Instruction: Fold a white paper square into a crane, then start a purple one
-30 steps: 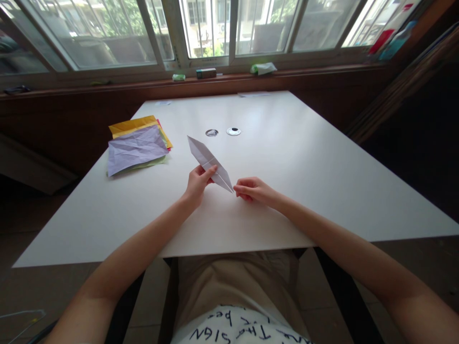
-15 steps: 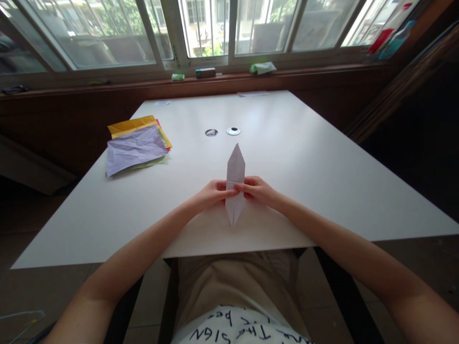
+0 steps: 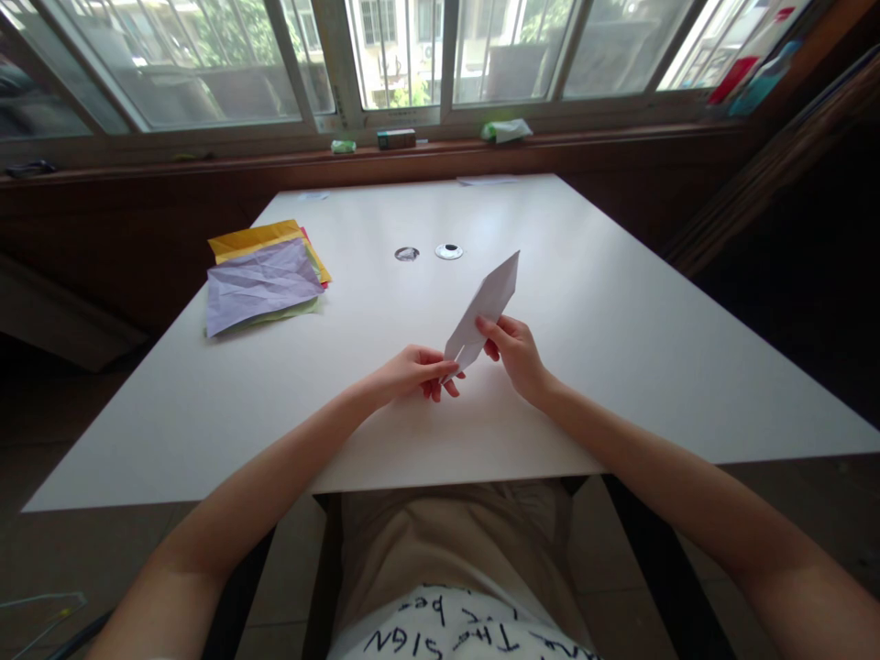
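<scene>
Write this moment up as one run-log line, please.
left hand: pinches lower tip of folded white paper | right hand: grips its lower edge | paper: slants up-right | coloured sheets: stacked on table, far left

Daylight from windows (image 3: 426,55); glare on white table (image 3: 619,302); dim corners; edges bowed.

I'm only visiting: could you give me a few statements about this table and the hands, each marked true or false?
1. The left hand and the right hand both grip the folded paper. True.
2. The folded paper lies flat on the table. False: it is held up at a slant.
3. A stack of coloured sheets lies on the person's left. True.
4. The stack's top sheet is red. False: it is pale purple and creased.
</scene>
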Demonstrator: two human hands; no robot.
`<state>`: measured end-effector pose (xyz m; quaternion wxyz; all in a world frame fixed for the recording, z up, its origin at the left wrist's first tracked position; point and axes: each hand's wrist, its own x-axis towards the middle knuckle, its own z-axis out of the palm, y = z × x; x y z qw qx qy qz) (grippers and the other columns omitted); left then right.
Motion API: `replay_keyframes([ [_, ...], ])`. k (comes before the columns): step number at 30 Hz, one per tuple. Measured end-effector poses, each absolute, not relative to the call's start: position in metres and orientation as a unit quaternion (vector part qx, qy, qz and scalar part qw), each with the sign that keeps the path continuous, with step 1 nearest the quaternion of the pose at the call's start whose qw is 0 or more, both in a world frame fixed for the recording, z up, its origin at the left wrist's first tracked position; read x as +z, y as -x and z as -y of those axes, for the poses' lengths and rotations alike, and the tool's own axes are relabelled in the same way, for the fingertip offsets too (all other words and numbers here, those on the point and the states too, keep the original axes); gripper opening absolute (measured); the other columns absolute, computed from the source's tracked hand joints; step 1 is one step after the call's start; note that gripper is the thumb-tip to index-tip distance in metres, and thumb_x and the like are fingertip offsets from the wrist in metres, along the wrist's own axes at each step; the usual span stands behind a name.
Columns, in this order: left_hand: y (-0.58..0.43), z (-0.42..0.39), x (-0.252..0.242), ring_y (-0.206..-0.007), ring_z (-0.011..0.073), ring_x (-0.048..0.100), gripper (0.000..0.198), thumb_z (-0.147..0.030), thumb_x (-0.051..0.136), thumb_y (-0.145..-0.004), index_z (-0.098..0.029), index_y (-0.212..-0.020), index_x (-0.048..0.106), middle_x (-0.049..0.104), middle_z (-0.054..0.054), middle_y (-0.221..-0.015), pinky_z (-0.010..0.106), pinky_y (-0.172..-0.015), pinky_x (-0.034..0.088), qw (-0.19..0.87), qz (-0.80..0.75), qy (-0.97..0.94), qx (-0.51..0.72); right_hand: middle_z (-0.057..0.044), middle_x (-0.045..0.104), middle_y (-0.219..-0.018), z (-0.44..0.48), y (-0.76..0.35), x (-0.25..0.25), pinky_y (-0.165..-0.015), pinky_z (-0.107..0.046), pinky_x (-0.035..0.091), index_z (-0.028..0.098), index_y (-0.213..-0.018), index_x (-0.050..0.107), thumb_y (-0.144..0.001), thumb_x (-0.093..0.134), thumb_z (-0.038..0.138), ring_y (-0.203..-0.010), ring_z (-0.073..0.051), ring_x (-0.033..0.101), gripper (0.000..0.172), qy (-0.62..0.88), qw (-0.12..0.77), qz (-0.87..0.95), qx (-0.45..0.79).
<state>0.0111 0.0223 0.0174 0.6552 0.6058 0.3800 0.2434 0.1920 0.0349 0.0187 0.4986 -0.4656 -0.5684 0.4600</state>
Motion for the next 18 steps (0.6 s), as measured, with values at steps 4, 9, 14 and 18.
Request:
replay_keyframes([
  [4, -0.0104, -0.0214, 0.0179, -0.051, 0.01, 0.053, 0.032, -0.046, 0.061, -0.071, -0.014, -0.075, 0.067, 0.065, 0.007, -0.062, 0.021, -0.049, 0.038, 0.649, -0.381, -0.61, 0.249, 0.005, 0.036, -0.041, -0.0365, -0.1925, 0.0194, -0.042, -0.024, 0.023, 0.019, -0.05, 0.038, -0.075, 0.055, 0.049, -0.04, -0.006, 0.031, 0.042, 0.487, 0.52, 0.551, 0.434],
  [9, -0.0122, -0.0202, 0.0191, -0.068, 0.0137, 0.059, 0.036, -0.049, 0.056, -0.075, -0.014, -0.081, 0.066, 0.066, 0.008, -0.076, 0.023, -0.059, 0.042, 0.648, -0.386, -0.589, 0.291, 0.005, 0.034, -0.042, -0.0372, -0.1923, 0.0192, -0.041, -0.024, 0.021, 0.019, -0.051, 0.039, -0.072, 0.057, 0.052, -0.041, -0.006, 0.03, 0.042, 0.46, 0.505, 0.555, 0.475],
  [14, -0.0121, -0.0235, 0.0184, -0.072, 0.0137, 0.058, 0.038, -0.049, 0.058, -0.073, -0.016, -0.091, 0.064, 0.064, 0.006, -0.083, 0.023, -0.059, 0.04, 0.647, -0.386, -0.554, 0.355, 0.005, 0.038, -0.047, -0.0316, -0.1897, 0.02, -0.043, -0.023, 0.023, 0.016, -0.059, 0.05, -0.069, 0.059, 0.053, -0.044, -0.006, 0.033, 0.039, 0.402, 0.399, 0.619, 0.544],
  [18, -0.0114, -0.026, 0.0172, -0.062, 0.0092, 0.052, 0.028, -0.041, 0.064, -0.07, -0.015, -0.08, 0.063, 0.06, 0.002, -0.073, 0.02, -0.054, 0.036, 0.609, -0.398, -0.561, 0.394, 0.005, 0.038, -0.048, -0.03, -0.1895, 0.016, -0.044, -0.023, 0.022, 0.014, -0.066, 0.056, -0.073, 0.056, 0.051, -0.045, -0.005, 0.033, 0.038, 0.383, 0.329, 0.661, 0.555],
])
